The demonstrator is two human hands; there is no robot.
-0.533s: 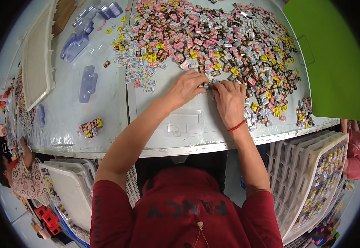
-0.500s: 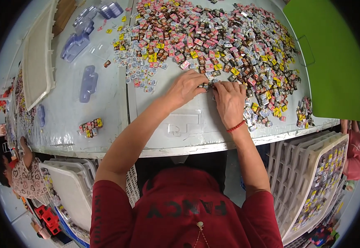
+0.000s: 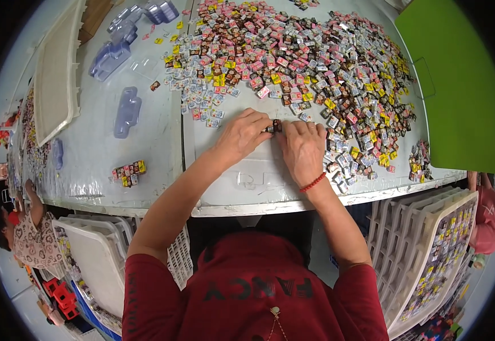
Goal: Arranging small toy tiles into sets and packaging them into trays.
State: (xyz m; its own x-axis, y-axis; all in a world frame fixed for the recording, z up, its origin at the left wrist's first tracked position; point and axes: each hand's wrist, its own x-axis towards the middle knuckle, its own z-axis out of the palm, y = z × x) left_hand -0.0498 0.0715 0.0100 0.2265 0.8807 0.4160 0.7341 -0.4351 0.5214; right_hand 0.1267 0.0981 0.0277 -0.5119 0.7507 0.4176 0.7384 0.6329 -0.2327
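Note:
My left hand (image 3: 241, 138) is closed, pinching small dark boxes (image 3: 276, 125) at its fingertips. Close beside it, my right hand (image 3: 304, 149), with a red bracelet at the wrist, has its fingers bent down at the right end of the same boxes; its fingertips are partly hidden. A large heap of tiny boxes (image 3: 315, 62), in pink, brown, white, yellow and black, spreads just beyond both hands. On the table below my hands lies a clear moulded plastic tray (image 3: 250, 179), hard to see against the white top.
To the left lie a bluish plastic tray (image 3: 127, 112), more stacked trays (image 3: 111, 57) and a small block of boxes (image 3: 128, 173). A green board (image 3: 463, 85) stands at the right. Crates (image 3: 429, 250) sit below the table edge. Other people work at both sides.
Both hands have drawn slightly nearer and to the left, away from the heap. Dark boxes now show between my fingertips.

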